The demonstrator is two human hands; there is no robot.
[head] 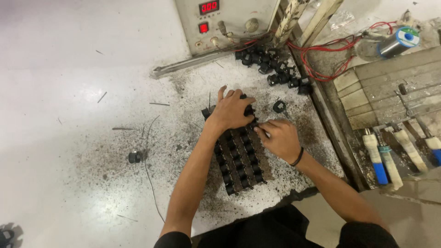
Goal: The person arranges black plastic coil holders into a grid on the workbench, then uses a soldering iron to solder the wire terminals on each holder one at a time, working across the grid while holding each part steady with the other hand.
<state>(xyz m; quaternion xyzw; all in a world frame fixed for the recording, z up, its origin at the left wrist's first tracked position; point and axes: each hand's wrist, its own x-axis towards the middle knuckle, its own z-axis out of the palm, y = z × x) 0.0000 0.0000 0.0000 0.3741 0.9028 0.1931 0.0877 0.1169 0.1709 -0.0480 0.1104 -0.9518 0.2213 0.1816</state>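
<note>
**A:** What are the hands doing at centre frame?

**B:** The left hand (233, 110) lies palm down, fingers spread, across the upper end of a dark tray (264, 171) packed with rows of small black components (239, 161). It presses flat on the parts and wraps round nothing. I judge that it steadies the tray.

**A:** And the other one?

**B:** The right hand (281, 138) sits just right of the tray, fingertips pinched together at its edge, touching the outer row. Whether a single part sits in that pinch I cannot tell; the fingers hide it. A dark band circles that wrist.

**A:** Why is the tray angled?

**B:** It runs from centre frame down towards the lower middle, roughly in line with the left forearm, probably so both hands can reach it.

**A:** Beyond that?

**B:** One loose black part (279, 106) lies just above the right hand, and a heap of the same parts (271, 64) sits upper centre, below a grey control box (229, 20) with red displays. Red wires (321, 59) trail to the right, towards a solder spool (397, 41) in the upper right.

**A:** The surface?

**B:** A white table (69, 69), grimy and speckled with dark debris round the tray, with a stray black part (134, 157) at left. Tool handles (379, 158) stand at the right edge.
</note>
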